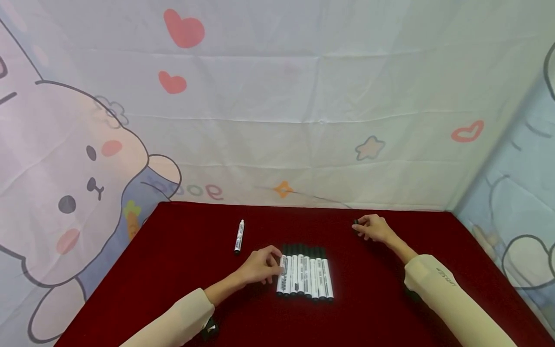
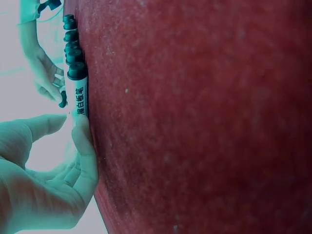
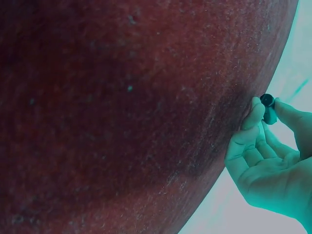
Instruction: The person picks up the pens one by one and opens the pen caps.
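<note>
Several white whiteboard markers (image 1: 305, 277) lie side by side in a row, black caps pointing away from me. My left hand (image 1: 258, 265) is at the row's left side, its index fingertip touching the leftmost marker (image 2: 79, 92) and the thumb held apart from the index finger. Off to the right, my right hand (image 1: 376, 228) pinches a small black marker cap (image 3: 267, 111) between thumb and index finger, close over the cloth. A single marker (image 1: 239, 237) without its cap lies left of the row, pale tip pointing away.
Dark red cloth (image 1: 195, 270) covers the table. A pale fabric backdrop (image 1: 260, 86) with printed hearts and a bunny rises behind the far edge, and more printed fabric (image 1: 516, 193) hangs along the right side.
</note>
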Available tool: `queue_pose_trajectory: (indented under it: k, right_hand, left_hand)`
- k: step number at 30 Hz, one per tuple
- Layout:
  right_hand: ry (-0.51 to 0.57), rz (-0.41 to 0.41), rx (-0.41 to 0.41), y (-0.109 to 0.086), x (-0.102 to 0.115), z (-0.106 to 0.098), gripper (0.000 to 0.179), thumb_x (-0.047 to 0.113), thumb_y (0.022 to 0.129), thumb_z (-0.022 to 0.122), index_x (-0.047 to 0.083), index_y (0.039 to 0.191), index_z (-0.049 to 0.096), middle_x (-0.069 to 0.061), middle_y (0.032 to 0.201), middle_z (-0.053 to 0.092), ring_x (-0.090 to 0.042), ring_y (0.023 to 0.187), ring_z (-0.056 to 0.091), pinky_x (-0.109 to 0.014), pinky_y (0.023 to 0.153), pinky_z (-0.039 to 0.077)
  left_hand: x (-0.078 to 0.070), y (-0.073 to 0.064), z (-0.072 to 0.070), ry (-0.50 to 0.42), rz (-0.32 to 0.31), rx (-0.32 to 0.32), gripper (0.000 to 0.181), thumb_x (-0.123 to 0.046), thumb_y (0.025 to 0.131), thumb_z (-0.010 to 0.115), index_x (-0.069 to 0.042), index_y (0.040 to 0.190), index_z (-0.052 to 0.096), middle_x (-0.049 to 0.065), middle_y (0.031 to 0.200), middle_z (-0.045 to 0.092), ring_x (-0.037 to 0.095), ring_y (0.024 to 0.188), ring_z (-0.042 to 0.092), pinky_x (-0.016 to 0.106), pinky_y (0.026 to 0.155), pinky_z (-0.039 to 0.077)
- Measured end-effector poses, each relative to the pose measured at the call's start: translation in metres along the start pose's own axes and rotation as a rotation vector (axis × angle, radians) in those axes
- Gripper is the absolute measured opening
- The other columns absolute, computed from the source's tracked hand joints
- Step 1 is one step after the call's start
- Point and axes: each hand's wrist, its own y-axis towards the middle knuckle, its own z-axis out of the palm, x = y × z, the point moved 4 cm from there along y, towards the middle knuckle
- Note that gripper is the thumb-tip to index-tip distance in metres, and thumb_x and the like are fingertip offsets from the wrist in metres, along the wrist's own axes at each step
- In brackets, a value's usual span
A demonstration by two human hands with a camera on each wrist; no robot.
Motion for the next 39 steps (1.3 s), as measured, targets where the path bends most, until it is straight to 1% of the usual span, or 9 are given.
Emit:
queue_pose_trajectory:
  k: [3, 5, 12, 18, 21, 25, 29, 33, 39]
  right_hand:
    - [-0.011, 0.006, 0.000, -0.001, 0.000, 0.001, 0.046, 0.020, 0.102, 0.063, -0.018, 0.127, 0.056, -0.017, 0.086, 0.076, -0.010, 0.061, 0.062, -0.024, 0.050, 0.044]
    - [-0.021, 0.019, 0.008, -0.002, 0.001, 0.002, 0.046, 0.020, 0.101, 0.064, -0.018, 0.125, 0.057, -0.017, 0.085, 0.076, -0.010, 0.060, 0.062, -0.023, 0.050, 0.045]
    - [-0.043, 0.060, 0.014, -0.003, 0.003, 0.005, 0.044, 0.022, 0.099, 0.068, -0.016, 0.120, 0.061, -0.013, 0.081, 0.075, -0.010, 0.060, 0.064, -0.024, 0.051, 0.049]
    - [-0.071, 0.075, 0.007, -0.002, 0.002, 0.005, 0.046, 0.025, 0.099, 0.067, -0.014, 0.121, 0.060, -0.013, 0.081, 0.073, -0.011, 0.060, 0.062, -0.024, 0.052, 0.048]
    - [-0.095, 0.076, -0.013, -0.002, 0.000, 0.005, 0.049, 0.029, 0.100, 0.066, -0.013, 0.123, 0.060, -0.012, 0.081, 0.073, -0.012, 0.060, 0.062, -0.025, 0.052, 0.048]
    - [-0.115, 0.060, -0.041, -0.005, -0.001, 0.003, 0.052, 0.034, 0.103, 0.060, -0.014, 0.124, 0.059, -0.014, 0.080, 0.073, -0.013, 0.060, 0.062, -0.027, 0.052, 0.048]
    - [-0.099, 0.038, -0.044, -0.009, 0.002, -0.001, 0.050, 0.031, 0.107, 0.053, -0.015, 0.124, 0.059, -0.015, 0.080, 0.073, -0.014, 0.060, 0.063, -0.027, 0.051, 0.049]
    - [-0.091, 0.019, -0.037, -0.014, 0.006, -0.005, 0.046, 0.027, 0.106, 0.053, -0.015, 0.122, 0.061, -0.014, 0.079, 0.073, -0.013, 0.059, 0.062, -0.027, 0.051, 0.048]
    - [-0.087, -0.020, -0.030, -0.021, 0.013, -0.009, 0.042, 0.024, 0.106, 0.056, -0.014, 0.120, 0.064, -0.013, 0.076, 0.072, -0.015, 0.058, 0.062, -0.029, 0.052, 0.048]
  left_hand:
    - [0.001, -0.001, 0.001, 0.000, -0.024, -0.013, 0.050, -0.013, 0.090, 0.075, 0.007, 0.129, 0.053, 0.008, 0.084, 0.071, 0.012, 0.057, 0.064, 0.025, 0.052, 0.052]
    - [0.001, -0.001, 0.002, 0.000, -0.035, -0.016, 0.053, -0.013, 0.089, 0.076, 0.007, 0.131, 0.051, 0.007, 0.084, 0.071, 0.011, 0.058, 0.063, 0.025, 0.052, 0.052]
    - [0.000, -0.004, 0.003, -0.013, -0.046, 0.003, 0.055, -0.011, 0.089, 0.077, 0.009, 0.132, 0.049, 0.009, 0.085, 0.069, 0.012, 0.059, 0.064, 0.028, 0.053, 0.056]
    - [-0.004, -0.005, 0.004, -0.045, -0.054, 0.028, 0.058, -0.008, 0.089, 0.077, 0.010, 0.135, 0.046, 0.011, 0.087, 0.067, 0.012, 0.061, 0.066, 0.030, 0.055, 0.059]
    - [-0.004, -0.006, 0.005, -0.057, -0.060, 0.031, 0.058, -0.007, 0.089, 0.077, 0.010, 0.135, 0.045, 0.012, 0.088, 0.066, 0.011, 0.061, 0.065, 0.030, 0.057, 0.060]
    - [-0.003, -0.006, 0.005, -0.065, -0.072, 0.027, 0.058, -0.006, 0.089, 0.077, 0.010, 0.135, 0.046, 0.011, 0.088, 0.065, 0.010, 0.059, 0.064, 0.029, 0.057, 0.060]
    - [-0.002, -0.005, 0.006, -0.052, -0.069, 0.021, 0.057, -0.005, 0.089, 0.076, 0.012, 0.135, 0.046, 0.011, 0.087, 0.065, 0.009, 0.056, 0.063, 0.028, 0.054, 0.059]
    - [-0.002, -0.004, 0.007, -0.026, -0.066, 0.012, 0.056, -0.004, 0.089, 0.075, 0.013, 0.134, 0.046, 0.011, 0.085, 0.065, 0.009, 0.054, 0.061, 0.028, 0.053, 0.058]
    - [-0.003, -0.005, 0.008, -0.006, -0.083, -0.010, 0.054, -0.003, 0.088, 0.076, 0.014, 0.131, 0.047, 0.012, 0.085, 0.064, 0.010, 0.053, 0.062, 0.028, 0.051, 0.058]
